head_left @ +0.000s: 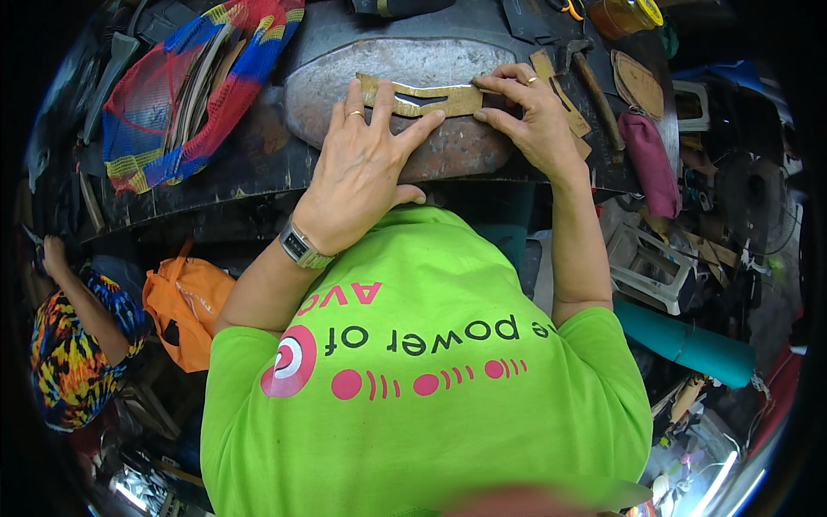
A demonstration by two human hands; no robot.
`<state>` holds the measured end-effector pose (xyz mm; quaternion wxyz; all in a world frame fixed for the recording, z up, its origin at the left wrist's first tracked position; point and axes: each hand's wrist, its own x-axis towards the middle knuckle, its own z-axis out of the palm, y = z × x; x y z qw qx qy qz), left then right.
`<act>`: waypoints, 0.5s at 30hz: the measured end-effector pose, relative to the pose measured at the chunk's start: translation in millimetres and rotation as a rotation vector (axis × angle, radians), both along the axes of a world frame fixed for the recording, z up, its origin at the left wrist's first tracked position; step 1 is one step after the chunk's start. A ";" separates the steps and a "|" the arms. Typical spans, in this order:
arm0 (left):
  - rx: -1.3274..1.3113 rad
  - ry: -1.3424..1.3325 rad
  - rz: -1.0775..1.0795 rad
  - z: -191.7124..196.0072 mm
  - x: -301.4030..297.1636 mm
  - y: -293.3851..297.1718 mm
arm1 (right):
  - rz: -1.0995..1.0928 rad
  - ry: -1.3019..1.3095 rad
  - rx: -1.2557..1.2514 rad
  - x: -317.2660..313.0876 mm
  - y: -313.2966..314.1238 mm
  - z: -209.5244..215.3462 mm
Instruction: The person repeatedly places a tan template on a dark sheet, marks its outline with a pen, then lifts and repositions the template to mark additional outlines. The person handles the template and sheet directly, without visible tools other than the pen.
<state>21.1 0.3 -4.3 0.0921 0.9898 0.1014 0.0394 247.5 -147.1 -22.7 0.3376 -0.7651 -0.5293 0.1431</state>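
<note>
Spreading our left hand (362, 168) wide, we are pressing its fingertips onto the slotted brown strip (464, 102), which is lying across the grey slab (469, 145) on the dark tabletop (314, 30). With our right hand (536, 112) we are holding the strip's right end in a narrow grip between thumb and forefinger. A colourful mesh bag (217, 112) is lying to the left, and a hammer (600, 103) is resting on the right, near a maroon pouch (648, 164).

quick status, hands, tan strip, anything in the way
Left hand spread, touching tan strip. Right hand at strip's right end. Strip on grey slab. Hammer off to the right, apart from strip.
</note>
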 end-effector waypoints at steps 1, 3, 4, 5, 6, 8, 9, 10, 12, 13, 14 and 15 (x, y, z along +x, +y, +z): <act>-0.021 -0.007 0.002 -0.1 -0.2 0.1 | 0.018 0.001 -0.006 0.7 0.9 0.3; -0.006 -0.009 0.000 -1.1 -0.4 0.2 | 0.037 0.007 -0.017 1.6 2.4 1.7; -0.024 -0.026 0.001 -2.2 0.0 -0.3 | 0.034 0.010 -0.027 1.6 3.0 2.7; -0.024 -0.033 0.002 -3.6 0.7 -1.4 | 0.038 0.018 -0.036 1.5 4.1 3.5; -0.007 -0.042 0.005 -5.0 0.3 -2.0 | 0.044 0.040 -0.042 0.9 6.3 3.7; -0.028 -0.050 0.025 -8.1 0.2 -5.5 | 0.045 0.041 -0.063 0.9 7.7 6.0; -0.025 -0.035 0.033 -9.3 0.4 -7.4 | 0.048 0.050 -0.066 1.5 7.9 7.3; -0.030 -0.056 0.038 -10.3 0.3 -8.5 | 0.053 0.046 -0.079 2.2 8.6 8.2; -0.030 -0.052 0.043 -11.1 1.5 -10.9 | 0.055 0.062 -0.102 5.2 9.2 9.5; -0.027 -0.047 0.045 -11.2 2.1 -11.3 | 0.069 0.040 -0.094 6.0 9.0 9.4; -0.023 -0.042 0.045 -11.1 2.7 -11.6 | 0.072 0.034 -0.097 6.9 8.4 9.3; -0.012 -0.024 0.045 -10.8 3.1 -11.3 | 0.075 0.028 -0.099 7.6 8.0 8.9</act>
